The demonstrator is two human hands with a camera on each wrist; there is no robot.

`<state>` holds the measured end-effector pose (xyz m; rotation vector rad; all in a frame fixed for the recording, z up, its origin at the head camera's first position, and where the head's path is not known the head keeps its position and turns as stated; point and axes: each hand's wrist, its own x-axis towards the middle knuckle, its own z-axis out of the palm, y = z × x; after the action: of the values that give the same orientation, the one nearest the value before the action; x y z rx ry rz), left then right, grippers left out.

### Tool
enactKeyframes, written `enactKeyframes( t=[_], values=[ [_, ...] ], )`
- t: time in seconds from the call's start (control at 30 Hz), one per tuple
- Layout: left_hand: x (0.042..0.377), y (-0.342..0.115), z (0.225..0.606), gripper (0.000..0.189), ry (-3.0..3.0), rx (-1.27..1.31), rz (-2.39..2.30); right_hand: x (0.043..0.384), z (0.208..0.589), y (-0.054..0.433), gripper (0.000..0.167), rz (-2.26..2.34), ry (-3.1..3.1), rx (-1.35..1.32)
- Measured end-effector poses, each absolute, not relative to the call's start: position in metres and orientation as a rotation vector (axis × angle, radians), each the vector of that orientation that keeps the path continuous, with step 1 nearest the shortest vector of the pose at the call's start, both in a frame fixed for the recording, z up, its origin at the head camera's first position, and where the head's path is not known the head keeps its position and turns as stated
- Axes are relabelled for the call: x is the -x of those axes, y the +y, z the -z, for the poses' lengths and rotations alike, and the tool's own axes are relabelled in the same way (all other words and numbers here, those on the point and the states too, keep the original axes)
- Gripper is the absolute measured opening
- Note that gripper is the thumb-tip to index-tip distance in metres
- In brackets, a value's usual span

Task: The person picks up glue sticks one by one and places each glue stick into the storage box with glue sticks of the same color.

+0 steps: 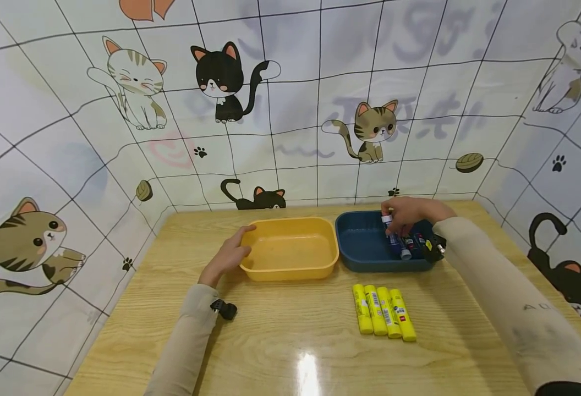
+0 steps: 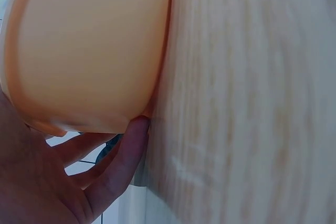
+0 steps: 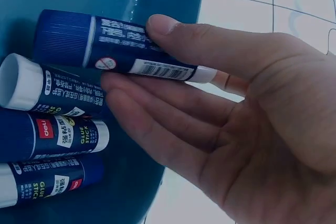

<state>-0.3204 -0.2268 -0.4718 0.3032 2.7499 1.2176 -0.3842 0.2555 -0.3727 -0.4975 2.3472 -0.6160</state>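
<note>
My left hand (image 1: 227,254) holds the left end of a yellow plastic bin (image 1: 290,250), thumb at the rim. In the left wrist view its fingers (image 2: 118,174) lie along the bin's outer wall, one at the bottom edge by the table. Over a dark blue bin (image 1: 362,264) on the right, my right hand (image 1: 409,213) pinches a blue glue stick (image 3: 121,45) between thumb and fingertips. Beside it in that bin lie three more blue glue sticks (image 3: 65,136), side by side. Nothing lies inside the yellow bin.
Several yellow glue sticks (image 1: 383,312) lie in a row on the wooden table (image 1: 270,335), in front of the blue bin. The two bins stand side by side near the back edge. A cat-print cloth (image 1: 295,143) surrounds the table's back and sides.
</note>
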Motion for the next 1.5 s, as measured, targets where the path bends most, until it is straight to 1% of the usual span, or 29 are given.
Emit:
enactKeyframes(
  t=[0.27,0.6,1.03,1.4,1.5],
  values=[
    [0.322,-0.228,0.473,0.069,2.747,-0.3,-1.213,0.39,0.381,0.258,0.033,0.591,2.321,0.469],
    [0.325,-0.228,0.473,0.068,2.743,-0.32,-1.221,0.391,0.391,0.26,0.027,0.49,2.384,0.464],
    [0.326,-0.229,0.474,0.069,2.75,-0.344,-1.206,0.389,0.396,0.257,0.033,0.412,2.412,0.435],
    [0.324,-0.229,0.475,0.069,2.75,-0.328,-1.233,0.389,0.399,0.256,0.041,0.391,2.434,0.424],
    [0.323,-0.229,0.475,0.068,2.752,-0.322,-1.229,0.388,0.398,0.258,0.046,0.397,2.439,0.441]
  ],
)
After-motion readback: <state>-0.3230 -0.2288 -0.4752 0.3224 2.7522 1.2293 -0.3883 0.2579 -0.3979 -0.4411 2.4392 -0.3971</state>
